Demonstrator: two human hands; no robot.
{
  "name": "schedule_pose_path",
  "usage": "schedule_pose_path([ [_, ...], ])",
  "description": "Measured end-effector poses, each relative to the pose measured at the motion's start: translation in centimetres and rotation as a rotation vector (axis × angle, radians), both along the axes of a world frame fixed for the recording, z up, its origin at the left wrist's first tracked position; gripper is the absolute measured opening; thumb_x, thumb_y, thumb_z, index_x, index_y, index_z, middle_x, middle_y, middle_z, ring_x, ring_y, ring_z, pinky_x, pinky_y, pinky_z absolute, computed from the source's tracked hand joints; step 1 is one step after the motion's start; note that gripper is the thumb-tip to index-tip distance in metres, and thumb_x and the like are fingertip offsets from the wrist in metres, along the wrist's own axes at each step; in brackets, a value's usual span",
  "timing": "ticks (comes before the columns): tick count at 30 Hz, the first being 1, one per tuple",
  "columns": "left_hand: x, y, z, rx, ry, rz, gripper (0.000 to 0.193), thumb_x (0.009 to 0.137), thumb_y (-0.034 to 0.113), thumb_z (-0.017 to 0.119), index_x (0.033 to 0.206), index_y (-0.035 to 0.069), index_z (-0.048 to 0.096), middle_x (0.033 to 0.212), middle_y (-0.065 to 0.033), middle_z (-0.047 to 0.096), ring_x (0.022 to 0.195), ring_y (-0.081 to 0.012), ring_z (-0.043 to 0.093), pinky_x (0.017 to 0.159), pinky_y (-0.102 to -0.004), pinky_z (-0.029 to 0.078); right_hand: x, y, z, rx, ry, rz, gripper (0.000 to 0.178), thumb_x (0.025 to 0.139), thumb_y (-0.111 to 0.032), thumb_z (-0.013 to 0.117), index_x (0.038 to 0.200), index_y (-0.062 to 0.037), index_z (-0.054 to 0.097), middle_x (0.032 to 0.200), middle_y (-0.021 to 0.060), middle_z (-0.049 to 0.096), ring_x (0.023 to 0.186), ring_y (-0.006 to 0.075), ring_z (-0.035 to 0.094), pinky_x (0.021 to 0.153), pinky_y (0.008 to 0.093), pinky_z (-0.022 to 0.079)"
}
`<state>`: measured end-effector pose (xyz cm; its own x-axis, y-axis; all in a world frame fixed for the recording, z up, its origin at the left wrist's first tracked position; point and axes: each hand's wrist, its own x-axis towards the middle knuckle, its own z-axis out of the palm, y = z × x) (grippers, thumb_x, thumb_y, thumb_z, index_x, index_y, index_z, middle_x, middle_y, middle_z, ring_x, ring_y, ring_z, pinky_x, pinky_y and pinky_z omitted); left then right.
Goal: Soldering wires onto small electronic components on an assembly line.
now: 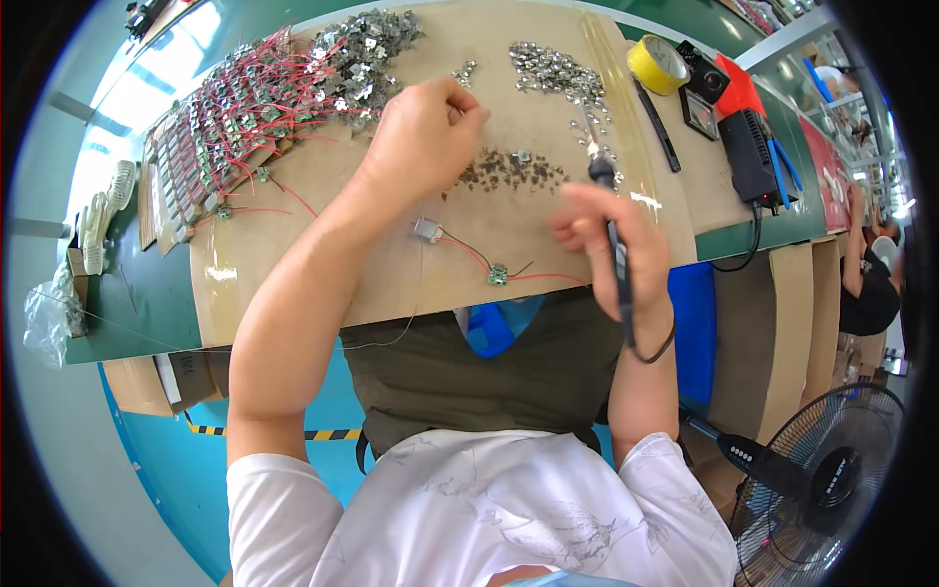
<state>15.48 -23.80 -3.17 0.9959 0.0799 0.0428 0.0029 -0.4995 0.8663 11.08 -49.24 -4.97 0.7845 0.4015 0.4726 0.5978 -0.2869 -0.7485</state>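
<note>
My right hand (626, 240) is wrapped round a soldering iron (603, 174), its tip pointing away from me toward a pile of small shiny metal parts (558, 73). My left hand (427, 137) is closed over the board, fingers curled together; whatever they hold, if anything, is hidden. Just beyond its fingertips lie a few more shiny metal pieces (465, 72). Dark brown bits (514, 171) are scattered between my hands. Nearer to me, a small silver block (426, 229) with wires lies by a small green circuit board (498, 275) with a red wire.
Rows of wired circuit boards (220, 137) and a heap of metal pieces (367, 54) cover the far left. Yellow tape (658, 65), a black pen-like tool (657, 127) and a black corded box (751, 157) stand at right. A fan (831, 479) stands at lower right.
</note>
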Motion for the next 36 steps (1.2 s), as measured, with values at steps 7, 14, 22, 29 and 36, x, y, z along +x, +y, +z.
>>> schedule_pose_path([
  [7,0.3,2.4,2.6,-0.369,0.055,0.081,0.026,0.107,0.009,0.053,0.125,-0.002,0.067,0.076,-0.0034,0.063,0.054,-0.0089,0.052,0.043,-0.0235,0.033,-2.2,1.2,1.2,-0.157,-0.121,0.177,0.046,0.075,0.01,0.086,0.116,-0.0017,0.07,0.086,0.0093,0.074,0.079,0.0221,0.068,0.064,0.0314,0.059],
  [14,-0.1,3.3,2.3,-0.249,0.271,-0.521,0.025,0.091,0.002,0.076,0.115,-0.004,0.077,0.097,-0.0116,0.08,0.09,-0.015,0.075,0.085,-0.0319,0.059,-1.0,2.1,0.7,-0.049,-0.133,0.048,0.047,0.08,0.012,0.083,0.122,-0.0015,0.068,0.087,0.0102,0.075,0.078,0.0185,0.073,0.067,0.0285,0.061],
  [22,-0.5,1.9,2.2,-0.06,0.329,-0.684,0.026,0.089,0.009,0.083,0.112,-0.002,0.08,0.095,-0.009,0.08,0.083,-0.0109,0.073,0.076,-0.0279,0.059,0.7,3.8,0.0,0.04,-0.151,-0.021,0.047,0.084,0.011,0.082,0.127,-0.0027,0.067,0.09,0.0088,0.077,0.079,0.014,0.075,0.07,0.0264,0.061],
  [29,-0.2,1.9,1.5,-0.124,0.267,-0.507,0.016,0.092,0.009,0.081,0.104,-0.002,0.08,0.081,-0.0029,0.075,0.069,-0.0071,0.065,0.062,-0.0249,0.053,1.0,3.4,-0.7,0.02,-0.074,-0.151,0.046,0.084,0.01,0.082,0.127,-0.0023,0.067,0.09,0.0082,0.077,0.079,0.011,0.074,0.069,0.0252,0.059],
  [36,-0.5,1.6,0.9,-0.022,0.136,-0.432,0.015,0.091,0.012,0.08,0.097,-0.002,0.08,0.075,0.0,0.07,0.067,-0.0048,0.057,0.059,-0.0252,0.046,0.2,4.1,-0.2,-0.062,-0.264,-0.253,0.04,0.087,0.009,0.08,0.124,-0.002,0.069,0.099,0.0124,0.078,0.087,0.0176,0.077,0.071,0.0272,0.061],
])
